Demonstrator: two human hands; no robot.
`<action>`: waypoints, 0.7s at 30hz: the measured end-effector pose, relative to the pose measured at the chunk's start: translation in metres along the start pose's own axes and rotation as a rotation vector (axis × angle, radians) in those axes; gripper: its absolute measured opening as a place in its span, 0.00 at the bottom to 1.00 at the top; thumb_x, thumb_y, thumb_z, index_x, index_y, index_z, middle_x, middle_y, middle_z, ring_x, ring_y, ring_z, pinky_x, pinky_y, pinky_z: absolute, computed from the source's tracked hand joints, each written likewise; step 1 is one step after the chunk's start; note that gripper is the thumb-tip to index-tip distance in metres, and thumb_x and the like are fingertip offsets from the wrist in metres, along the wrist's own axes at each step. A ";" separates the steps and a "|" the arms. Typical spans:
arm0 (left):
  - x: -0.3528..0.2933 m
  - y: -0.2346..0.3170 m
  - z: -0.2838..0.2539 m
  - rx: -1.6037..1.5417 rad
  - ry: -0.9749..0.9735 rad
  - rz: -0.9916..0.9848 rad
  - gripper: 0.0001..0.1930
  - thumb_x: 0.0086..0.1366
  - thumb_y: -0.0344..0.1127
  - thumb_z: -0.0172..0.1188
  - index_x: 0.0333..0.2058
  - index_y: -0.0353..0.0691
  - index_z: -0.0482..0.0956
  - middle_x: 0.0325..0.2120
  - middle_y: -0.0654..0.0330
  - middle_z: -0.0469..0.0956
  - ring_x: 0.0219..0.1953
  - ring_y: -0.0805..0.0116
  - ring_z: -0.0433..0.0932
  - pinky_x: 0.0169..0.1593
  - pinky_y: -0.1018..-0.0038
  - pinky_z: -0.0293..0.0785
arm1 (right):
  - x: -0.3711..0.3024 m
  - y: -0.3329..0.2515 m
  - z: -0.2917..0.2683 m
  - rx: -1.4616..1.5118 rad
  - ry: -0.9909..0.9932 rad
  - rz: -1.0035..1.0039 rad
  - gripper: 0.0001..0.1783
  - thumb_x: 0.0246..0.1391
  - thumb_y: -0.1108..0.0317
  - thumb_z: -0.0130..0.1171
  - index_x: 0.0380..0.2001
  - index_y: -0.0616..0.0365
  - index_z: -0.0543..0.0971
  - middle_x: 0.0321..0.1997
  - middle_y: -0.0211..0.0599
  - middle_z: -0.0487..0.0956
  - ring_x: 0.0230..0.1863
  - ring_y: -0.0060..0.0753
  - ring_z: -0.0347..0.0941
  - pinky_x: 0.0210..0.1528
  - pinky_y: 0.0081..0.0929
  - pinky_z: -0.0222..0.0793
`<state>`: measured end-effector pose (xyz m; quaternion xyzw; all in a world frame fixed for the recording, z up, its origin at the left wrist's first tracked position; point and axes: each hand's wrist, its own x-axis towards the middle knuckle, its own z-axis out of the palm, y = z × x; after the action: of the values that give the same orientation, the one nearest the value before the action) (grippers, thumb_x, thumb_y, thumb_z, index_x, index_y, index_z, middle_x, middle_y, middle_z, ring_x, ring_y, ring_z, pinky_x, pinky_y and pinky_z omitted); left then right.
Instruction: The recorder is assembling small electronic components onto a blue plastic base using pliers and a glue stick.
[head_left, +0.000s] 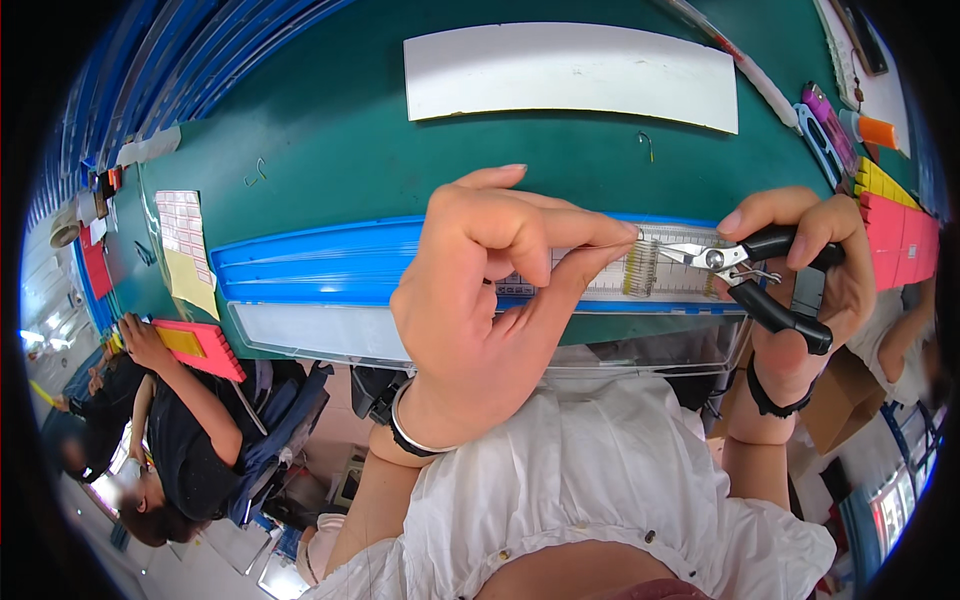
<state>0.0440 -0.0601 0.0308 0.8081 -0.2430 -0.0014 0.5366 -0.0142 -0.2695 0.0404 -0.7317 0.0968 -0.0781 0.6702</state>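
Pliers are pointing leftward from your right hand, which is clasping their handles; the tips are sitting just beside the wire row, its long axis running far-to-near over the blue case. Your nearer left hand is pressing thumb and finger together; you're possibly pinching something, but I cannot tell.

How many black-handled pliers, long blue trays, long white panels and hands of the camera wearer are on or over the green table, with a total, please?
Black-handled pliers: 1
Long blue tray: 1
Long white panel: 1
Wearer's hands: 2 (left hand, right hand)
Total: 5
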 end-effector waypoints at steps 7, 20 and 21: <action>-0.002 -0.001 0.000 -0.054 0.011 -0.029 0.26 0.55 0.17 0.69 0.35 0.45 0.57 0.28 0.53 0.86 0.34 0.66 0.84 0.60 0.55 0.64 | 0.008 0.015 -0.006 0.020 -0.165 -0.244 0.44 0.27 0.35 0.78 0.36 0.56 0.66 0.41 0.54 0.78 0.41 0.33 0.78 0.39 0.21 0.79; -0.007 0.009 -0.017 0.257 -0.133 0.059 0.29 0.36 0.43 0.84 0.36 0.42 0.80 0.57 0.46 0.71 0.53 0.55 0.75 0.60 0.56 0.66 | 0.008 0.012 -0.004 -0.177 -0.135 -0.322 0.14 0.59 0.67 0.60 0.33 0.56 0.63 0.39 0.57 0.79 0.34 0.28 0.75 0.30 0.18 0.75; -0.007 0.012 -0.020 0.249 -0.145 0.059 0.29 0.36 0.43 0.84 0.36 0.42 0.80 0.57 0.46 0.71 0.53 0.55 0.75 0.60 0.56 0.66 | 0.006 0.009 -0.004 -0.180 -0.126 -0.312 0.14 0.59 0.67 0.60 0.33 0.56 0.63 0.39 0.57 0.79 0.34 0.28 0.75 0.30 0.18 0.75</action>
<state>0.0387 -0.0441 0.0479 0.8588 -0.3029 -0.0137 0.4130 -0.0098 -0.2757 0.0313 -0.7983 -0.0534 -0.1260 0.5865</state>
